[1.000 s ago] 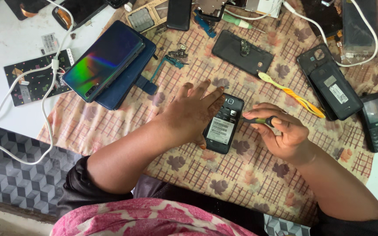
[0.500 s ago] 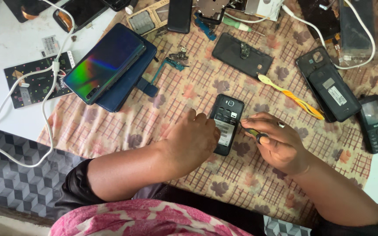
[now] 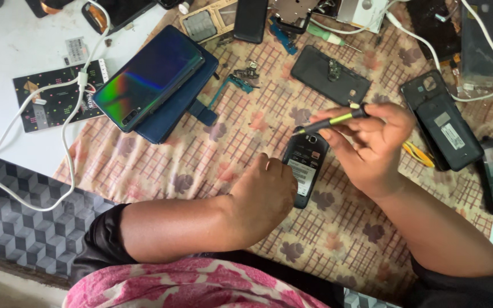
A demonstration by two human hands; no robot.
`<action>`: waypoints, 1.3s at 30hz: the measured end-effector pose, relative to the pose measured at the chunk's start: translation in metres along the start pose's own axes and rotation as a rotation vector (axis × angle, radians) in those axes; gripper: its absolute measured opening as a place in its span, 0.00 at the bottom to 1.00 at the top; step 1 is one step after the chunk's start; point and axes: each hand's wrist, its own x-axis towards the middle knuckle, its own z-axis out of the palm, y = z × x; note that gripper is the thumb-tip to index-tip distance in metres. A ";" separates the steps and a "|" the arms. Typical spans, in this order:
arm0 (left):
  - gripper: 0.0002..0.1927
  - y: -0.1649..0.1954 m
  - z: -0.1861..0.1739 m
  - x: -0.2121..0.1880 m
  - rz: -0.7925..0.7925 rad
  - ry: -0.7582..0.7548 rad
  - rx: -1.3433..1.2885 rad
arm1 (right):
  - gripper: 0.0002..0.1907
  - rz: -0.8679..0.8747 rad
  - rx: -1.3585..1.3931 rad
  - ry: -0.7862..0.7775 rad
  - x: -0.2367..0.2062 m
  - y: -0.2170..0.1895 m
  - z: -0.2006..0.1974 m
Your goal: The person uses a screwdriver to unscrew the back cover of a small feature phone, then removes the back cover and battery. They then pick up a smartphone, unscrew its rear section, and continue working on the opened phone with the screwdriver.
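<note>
One small dark phone (image 3: 305,165) lies back-up near the middle of the surface (image 3: 223,154), its cover off and a pale label showing inside. Its lower end is hidden under the left hand (image 3: 266,194), whose grip is closed on the phone's near edge; the fingertips cannot be made out. The right hand (image 3: 372,145) hovers above, wrist bent, with its grip pinched around a screwdriver (image 3: 329,121) tilted so its tip points at the phone's top.

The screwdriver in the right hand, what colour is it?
The screwdriver in the right hand is black with a yellow-green band, seen best in the head view.
</note>
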 end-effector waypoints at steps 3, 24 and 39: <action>0.14 0.001 -0.003 0.000 0.011 -0.051 -0.034 | 0.30 0.011 0.066 -0.005 0.008 0.008 0.012; 0.15 -0.001 -0.015 0.001 0.056 -0.182 -0.062 | 0.31 0.105 0.100 0.051 0.004 0.026 0.027; 0.16 -0.002 -0.018 -0.002 0.054 -0.164 -0.050 | 0.31 0.088 0.085 0.051 0.004 0.023 0.026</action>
